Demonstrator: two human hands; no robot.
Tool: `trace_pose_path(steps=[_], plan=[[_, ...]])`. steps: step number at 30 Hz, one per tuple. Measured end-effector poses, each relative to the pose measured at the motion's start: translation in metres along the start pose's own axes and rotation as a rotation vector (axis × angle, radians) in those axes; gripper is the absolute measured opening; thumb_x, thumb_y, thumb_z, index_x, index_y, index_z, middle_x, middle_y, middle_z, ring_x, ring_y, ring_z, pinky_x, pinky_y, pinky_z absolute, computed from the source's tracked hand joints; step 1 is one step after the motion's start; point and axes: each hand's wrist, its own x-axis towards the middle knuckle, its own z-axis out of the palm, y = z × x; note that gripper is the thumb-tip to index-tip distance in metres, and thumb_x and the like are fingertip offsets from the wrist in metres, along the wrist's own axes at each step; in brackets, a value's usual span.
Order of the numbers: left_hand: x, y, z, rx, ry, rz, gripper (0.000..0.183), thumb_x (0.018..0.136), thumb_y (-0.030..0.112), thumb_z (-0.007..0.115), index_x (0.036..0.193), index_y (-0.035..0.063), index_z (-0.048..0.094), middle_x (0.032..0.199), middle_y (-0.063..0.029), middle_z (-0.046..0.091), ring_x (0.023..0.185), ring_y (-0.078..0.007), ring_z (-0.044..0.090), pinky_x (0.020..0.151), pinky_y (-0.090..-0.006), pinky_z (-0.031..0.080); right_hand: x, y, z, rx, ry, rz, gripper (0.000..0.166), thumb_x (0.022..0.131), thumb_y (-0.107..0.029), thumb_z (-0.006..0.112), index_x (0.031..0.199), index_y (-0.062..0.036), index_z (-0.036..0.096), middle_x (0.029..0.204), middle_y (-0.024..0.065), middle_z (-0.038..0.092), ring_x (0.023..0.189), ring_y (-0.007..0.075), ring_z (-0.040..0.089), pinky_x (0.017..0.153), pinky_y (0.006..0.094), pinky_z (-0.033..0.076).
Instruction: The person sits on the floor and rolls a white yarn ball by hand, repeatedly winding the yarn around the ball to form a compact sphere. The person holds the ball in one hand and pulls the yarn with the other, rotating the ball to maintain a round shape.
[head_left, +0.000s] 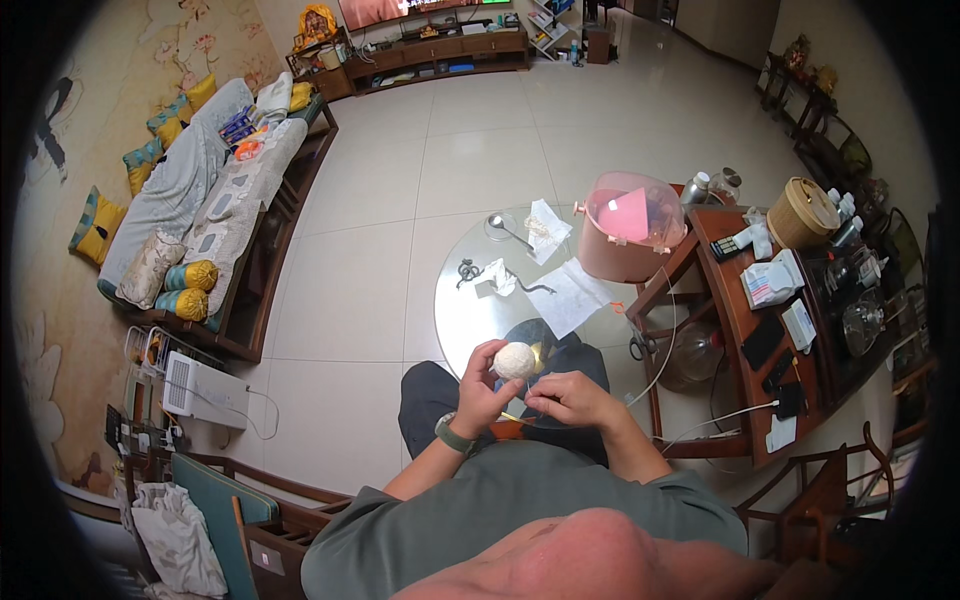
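Observation:
My left hand (481, 391), with a watch on the wrist, holds a white, rough-surfaced ball (515, 361) above the edge of a round glass table (457, 315). My right hand (571, 398) is just beside it, its thumb and fingers pinched on a thin, pale thing (529, 390) that is too small to name. A small yellowish spot shows behind the ball. On the table lie a white paper sheet (571, 298), a crumpled tissue (501, 276) and a dark cord-like piece (469, 270). A metal spoon (511, 232) rests on a small clear dish (491, 229).
A pink lidded bucket (619, 251) stands at the table's far right. Scissors (642, 346) are by the wooden side table (720, 225), which carries a phone (763, 340), a remote control (724, 247) and a round woven box (802, 212). A white cable (670, 330) hangs between.

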Motion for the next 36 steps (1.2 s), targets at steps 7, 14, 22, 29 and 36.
trace_pose_path(steps=[7, 14, 22, 29, 36], plan=[[0.004, 0.009, -0.004, 0.412, -0.369, 0.077, 0.061, 0.077, 0.004, 0.074, 0.135, 0.0043, 0.056, 0.135, -0.0124, 0.05, 0.125, -0.0249, 0.055, 0.101, -0.0365, 0.051, 0.001, -0.011, -0.018, -0.011, 0.063, -0.046, 0.013, 0.093, -0.016, 0.068, 0.094, -0.0033, 0.071, 0.085, 0.013, 0.069, 0.075, 0.0316, 0.067, 0.069, 0.0366, 0.052], [-0.005, -0.001, 0.0, 0.227, -0.457, -0.104, 0.067, 0.085, 0.007, 0.08, 0.144, 0.0036, 0.048, 0.139, -0.0133, 0.051, 0.129, -0.0239, 0.052, 0.107, -0.0385, 0.047, 0.0, -0.009, -0.02, -0.014, 0.118, -0.029, 0.011, 0.091, -0.015, 0.069, 0.092, -0.0043, 0.071, 0.085, 0.0125, 0.069, 0.076, 0.03, 0.067, 0.069, 0.0363, 0.052], [-0.005, 0.001, 0.003, -0.253, -0.44, -0.188, 0.09, 0.085, 0.007, 0.081, 0.157, 0.0064, 0.027, 0.144, -0.0153, 0.052, 0.13, -0.0255, 0.053, 0.11, -0.0395, 0.044, 0.0, -0.001, -0.02, 0.06, 0.309, 0.139, 0.013, 0.092, -0.015, 0.07, 0.094, -0.0022, 0.071, 0.083, 0.0117, 0.068, 0.072, 0.0253, 0.065, 0.067, 0.0332, 0.051], [-0.01, 0.0, 0.001, -0.503, -0.111, -0.208, 0.08, 0.087, -0.001, 0.065, 0.157, 0.0042, 0.026, 0.138, -0.0175, 0.055, 0.126, -0.0264, 0.056, 0.108, -0.0382, 0.045, -0.003, 0.022, -0.004, 0.015, 0.357, 0.124, 0.014, 0.095, -0.014, 0.066, 0.098, -0.0018, 0.071, 0.089, 0.0133, 0.069, 0.077, 0.0281, 0.066, 0.072, 0.0351, 0.053], [0.003, 0.004, 0.005, -0.431, 0.12, -0.064, 0.069, 0.087, -0.004, 0.061, 0.15, 0.0017, 0.035, 0.13, -0.0158, 0.055, 0.121, -0.0291, 0.058, 0.107, -0.0449, 0.046, -0.002, 0.021, 0.006, -0.047, 0.11, 0.006, 0.018, 0.095, -0.017, 0.065, 0.103, -0.0023, 0.071, 0.094, 0.0138, 0.07, 0.086, 0.0318, 0.068, 0.077, 0.0383, 0.054]])
